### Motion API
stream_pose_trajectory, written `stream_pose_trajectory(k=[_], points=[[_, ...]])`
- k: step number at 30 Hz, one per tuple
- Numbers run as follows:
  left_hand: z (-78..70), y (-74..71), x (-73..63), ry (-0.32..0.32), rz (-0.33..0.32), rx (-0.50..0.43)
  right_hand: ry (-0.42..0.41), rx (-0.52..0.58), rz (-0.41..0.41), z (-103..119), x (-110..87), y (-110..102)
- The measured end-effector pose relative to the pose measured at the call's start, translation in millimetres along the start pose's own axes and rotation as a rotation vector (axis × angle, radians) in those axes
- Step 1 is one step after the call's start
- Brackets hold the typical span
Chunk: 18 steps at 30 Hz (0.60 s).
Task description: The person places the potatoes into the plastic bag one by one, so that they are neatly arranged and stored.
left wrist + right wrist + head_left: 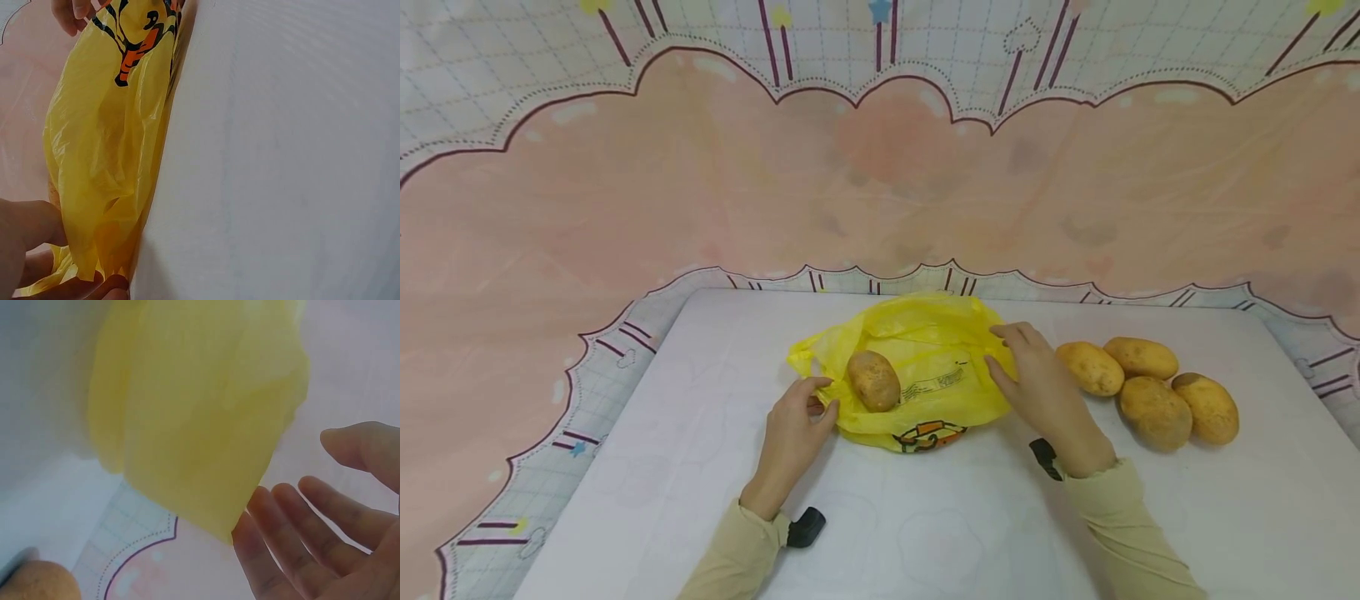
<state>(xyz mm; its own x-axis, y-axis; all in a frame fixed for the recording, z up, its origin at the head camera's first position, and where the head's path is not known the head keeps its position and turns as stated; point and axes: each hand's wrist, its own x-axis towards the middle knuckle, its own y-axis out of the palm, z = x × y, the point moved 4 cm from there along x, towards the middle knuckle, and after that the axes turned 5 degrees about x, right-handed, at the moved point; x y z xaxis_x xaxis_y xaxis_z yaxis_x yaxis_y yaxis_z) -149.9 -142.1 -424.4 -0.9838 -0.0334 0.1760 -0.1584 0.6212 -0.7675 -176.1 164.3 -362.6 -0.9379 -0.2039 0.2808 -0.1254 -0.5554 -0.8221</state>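
Observation:
A yellow plastic bag [936, 329] lies spread on the table with a cartoon print at its near edge. One brown potato [873, 382] rests on the bag's left part, near my left fingers. My left hand [793, 433] holds the bag's left edge, the plastic passing between thumb and fingers in the left wrist view. At the opposite side, my right hand [1045, 392] has its fingers spread and relaxed, and fingertips [245, 528] touch the bag's edge in the right wrist view. Several potatoes [1155, 414] sit grouped to the right of my right hand.
A white tabletop [910, 533] carries everything. Behind it hangs a pink and white patterned cloth [880, 192], which also drapes along the table's left and right sides. Both forearms reach in from the near edge, with a black wrist device [806, 527] by the left sleeve.

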Motion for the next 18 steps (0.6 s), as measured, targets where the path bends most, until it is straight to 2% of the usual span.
stream_pose_trajectory(k=[11,18], points=[[0.8,1.0,0.4,0.011,-0.01,0.005,-0.063,0.019,-0.082,-12,-6.5,-14],[0.0,0.1,-0.6,0.015,-0.015,0.003,-0.053,0.015,-0.104,-21,-6.4,-18]])
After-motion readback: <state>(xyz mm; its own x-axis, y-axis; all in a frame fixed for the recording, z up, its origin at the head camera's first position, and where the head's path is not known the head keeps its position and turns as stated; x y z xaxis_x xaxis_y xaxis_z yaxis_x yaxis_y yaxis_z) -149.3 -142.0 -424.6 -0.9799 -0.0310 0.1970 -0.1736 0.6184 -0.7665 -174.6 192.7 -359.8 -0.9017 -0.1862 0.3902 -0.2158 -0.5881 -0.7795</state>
